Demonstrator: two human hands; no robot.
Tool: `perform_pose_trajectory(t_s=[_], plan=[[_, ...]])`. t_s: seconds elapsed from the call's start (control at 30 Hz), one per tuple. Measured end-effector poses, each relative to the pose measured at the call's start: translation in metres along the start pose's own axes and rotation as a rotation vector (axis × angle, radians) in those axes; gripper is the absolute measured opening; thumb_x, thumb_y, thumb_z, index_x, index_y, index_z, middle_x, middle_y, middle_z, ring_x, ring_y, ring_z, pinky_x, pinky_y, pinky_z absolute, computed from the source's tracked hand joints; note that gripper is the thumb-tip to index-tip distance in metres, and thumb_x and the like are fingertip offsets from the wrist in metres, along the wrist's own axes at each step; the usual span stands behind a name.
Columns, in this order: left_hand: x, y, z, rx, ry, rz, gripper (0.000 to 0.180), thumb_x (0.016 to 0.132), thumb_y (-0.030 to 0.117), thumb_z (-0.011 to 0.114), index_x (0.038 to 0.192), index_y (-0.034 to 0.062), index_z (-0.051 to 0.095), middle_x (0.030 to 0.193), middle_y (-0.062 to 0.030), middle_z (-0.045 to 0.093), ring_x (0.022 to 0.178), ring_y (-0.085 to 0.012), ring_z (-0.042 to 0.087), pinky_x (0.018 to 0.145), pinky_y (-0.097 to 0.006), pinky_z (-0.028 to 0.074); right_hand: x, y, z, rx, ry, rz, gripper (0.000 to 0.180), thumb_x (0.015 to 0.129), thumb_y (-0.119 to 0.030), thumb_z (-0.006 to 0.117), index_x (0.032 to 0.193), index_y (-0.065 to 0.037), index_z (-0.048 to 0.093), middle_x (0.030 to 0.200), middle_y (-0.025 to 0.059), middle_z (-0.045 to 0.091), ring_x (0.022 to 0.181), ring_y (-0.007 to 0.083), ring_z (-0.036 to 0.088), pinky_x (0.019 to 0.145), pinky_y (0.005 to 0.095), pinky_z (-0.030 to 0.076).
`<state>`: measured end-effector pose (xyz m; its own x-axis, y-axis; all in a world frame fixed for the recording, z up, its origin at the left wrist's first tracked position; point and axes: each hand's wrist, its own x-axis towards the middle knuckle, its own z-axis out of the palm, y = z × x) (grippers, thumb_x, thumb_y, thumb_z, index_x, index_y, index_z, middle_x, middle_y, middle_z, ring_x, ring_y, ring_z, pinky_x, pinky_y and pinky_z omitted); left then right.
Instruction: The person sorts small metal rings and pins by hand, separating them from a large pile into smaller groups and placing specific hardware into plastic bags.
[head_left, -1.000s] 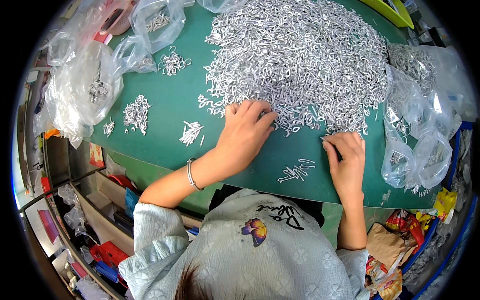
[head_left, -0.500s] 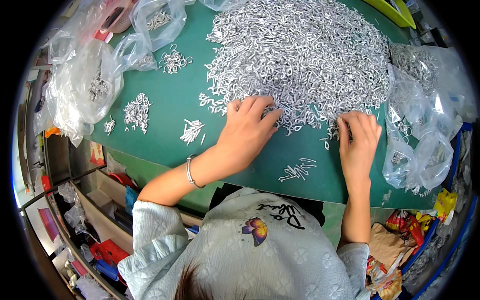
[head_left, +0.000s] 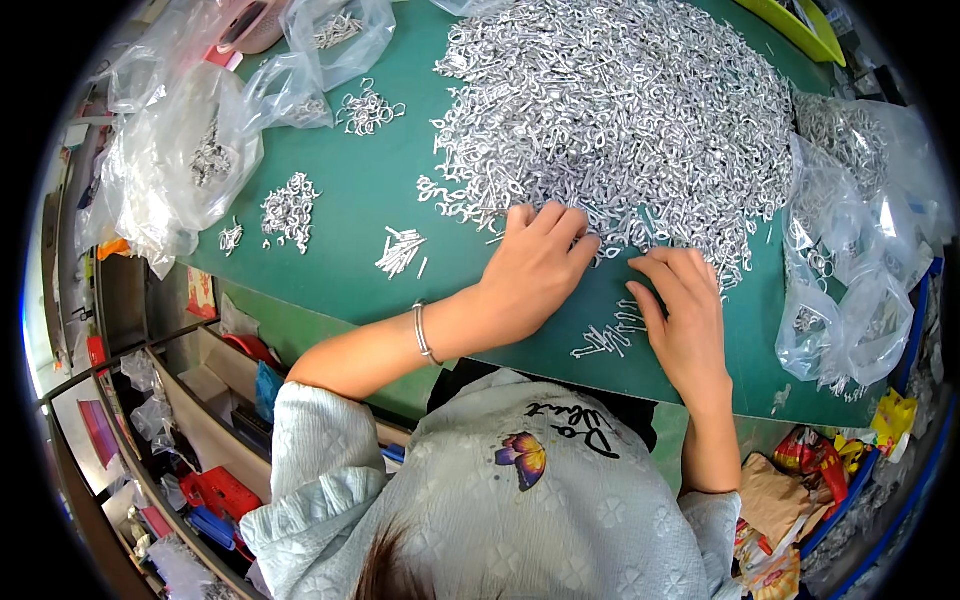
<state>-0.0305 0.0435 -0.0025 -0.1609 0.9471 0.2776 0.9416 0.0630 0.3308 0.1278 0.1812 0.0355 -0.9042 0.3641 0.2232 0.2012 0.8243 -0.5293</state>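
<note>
A broad heap of small silver metal hook and loop pieces (head_left: 620, 120) covers the far middle of the green table (head_left: 330, 270). At its near edge my left hand (head_left: 540, 268), with a bangle on the wrist, has its fingers curled down among the pieces. The fingertips are hidden, so whatever they pinch cannot be made out. To its right, my right hand (head_left: 688, 320) is loosely bent, thumb and forefinger apart, with nothing visible between them. Beside its thumb lies a small group of long silver pieces (head_left: 612, 338) on the bare tabletop.
Left of the heap lie short straight pins (head_left: 402, 252), a pile of small hooks (head_left: 290, 212) and some rings (head_left: 370, 108). Clear plastic bags with metal parts stand at left (head_left: 180, 170) and right (head_left: 845, 310). A yellow-green tray (head_left: 800, 30) sits at the far right.
My right hand has left the heap's edge, moving left and nearer me toward the long pieces, with its fingers opening. My left hand stays at the heap, shifted slightly. The whole view has shifted a little.
</note>
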Motion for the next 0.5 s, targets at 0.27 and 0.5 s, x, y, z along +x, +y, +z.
perform_pose_trajectory(t_s=[0.27, 0.5], plan=[[-0.004, 0.001, -0.006, -0.095, 0.089, 0.021, 0.019, 0.079, 0.006, 0.068, 0.097, 0.0067, 0.06, 0.102, -0.0059, 0.057, 0.093, -0.0227, 0.053, 0.079, -0.039, 0.035, -0.02, 0.008, -0.013, 0.022, -0.002, 0.088, 0.022, 0.078, -0.004, 0.071, 0.099, -0.001, 0.065, 0.098, 0.0111, 0.061, 0.09, 0.0304, 0.056, 0.079, 0.0387, 0.043], [-0.026, 0.046, 0.001, -0.312, -0.109, 0.067, 0.023, 0.08, 0.005, 0.067, 0.101, 0.0039, 0.06, 0.105, -0.0088, 0.057, 0.095, -0.0254, 0.055, 0.079, -0.039, 0.038, -0.038, -0.001, -0.014, -0.04, -0.116, 0.096, 0.023, 0.077, -0.003, 0.071, 0.099, -0.001, 0.066, 0.1, 0.0101, 0.061, 0.09, 0.0296, 0.056, 0.079, 0.0394, 0.043]])
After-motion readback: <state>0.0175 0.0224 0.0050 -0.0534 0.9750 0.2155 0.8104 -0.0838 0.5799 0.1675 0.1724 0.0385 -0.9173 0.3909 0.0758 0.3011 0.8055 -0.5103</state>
